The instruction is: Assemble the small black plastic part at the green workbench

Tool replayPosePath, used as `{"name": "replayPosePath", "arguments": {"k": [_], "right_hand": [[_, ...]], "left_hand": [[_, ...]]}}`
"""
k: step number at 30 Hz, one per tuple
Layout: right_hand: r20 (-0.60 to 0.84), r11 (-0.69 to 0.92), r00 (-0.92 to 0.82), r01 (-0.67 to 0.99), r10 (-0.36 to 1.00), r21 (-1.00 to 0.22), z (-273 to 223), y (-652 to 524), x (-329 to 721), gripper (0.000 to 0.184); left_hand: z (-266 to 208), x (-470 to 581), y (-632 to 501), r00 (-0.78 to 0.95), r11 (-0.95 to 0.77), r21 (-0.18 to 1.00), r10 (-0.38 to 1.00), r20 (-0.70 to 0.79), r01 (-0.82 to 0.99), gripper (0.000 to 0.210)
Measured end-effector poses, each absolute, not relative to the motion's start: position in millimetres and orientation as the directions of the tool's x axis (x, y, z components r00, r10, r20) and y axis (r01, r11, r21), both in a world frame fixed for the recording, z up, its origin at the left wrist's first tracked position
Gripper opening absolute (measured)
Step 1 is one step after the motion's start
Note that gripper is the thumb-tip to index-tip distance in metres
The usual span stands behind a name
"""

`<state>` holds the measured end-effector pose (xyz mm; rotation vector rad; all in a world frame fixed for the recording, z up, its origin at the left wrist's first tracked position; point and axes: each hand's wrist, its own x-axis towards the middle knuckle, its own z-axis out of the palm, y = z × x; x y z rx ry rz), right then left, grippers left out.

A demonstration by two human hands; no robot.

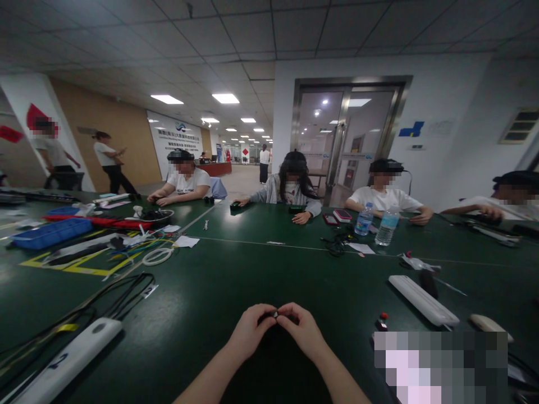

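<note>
Both hands meet in front of me, just over the green table [202,314]. A tiny object with a light, shiny spot [275,315] sits between the fingertips; it is too small and too covered to name. My left hand [251,331] pinches it from the left with thumb and index finger. From the right, my right hand [301,330] closes on it the same way. The fingertips of the two hands touch or nearly touch. Curled fingers and shadow hide the space under the palms.
White power strips lie at left [71,359] and right [423,300]. Near my right arm is a small red-topped item [382,321]. Cables [130,292], a blue tray [53,233] and water bottles [386,227] stand farther off. Several people wearing headgear sit across the table.
</note>
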<state>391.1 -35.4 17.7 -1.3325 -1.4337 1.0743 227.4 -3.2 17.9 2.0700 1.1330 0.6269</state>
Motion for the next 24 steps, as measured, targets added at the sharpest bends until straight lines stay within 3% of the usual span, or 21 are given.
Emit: {"name": "replayPosePath", "arguments": {"k": [7,13,19,24], "right_hand": [[0.105,0.095,0.04,0.202,0.994,-0.975,7,-28,401,0.024],[0.052,0.037,0.097,0.147,0.994,-0.988,8,-30,408,0.027],[0.003,-0.007,0.085,0.112,0.996,-0.994,14,-35,407,0.025],[-0.003,-0.015,0.088,0.128,0.996,-0.992,11,-32,407,0.026]], "left_hand": [[22,224,-8,0.562,-0.483,0.658,0.82,0.109,0.577,0.023],[37,194,-9,0.596,-0.51,0.592,0.801,0.062,0.624,0.025],[34,109,11,0.33,-0.296,0.524,0.944,0.031,0.798,0.026],[15,33,21,0.124,-0.165,0.448,0.985,0.12,0.879,0.028]]}}
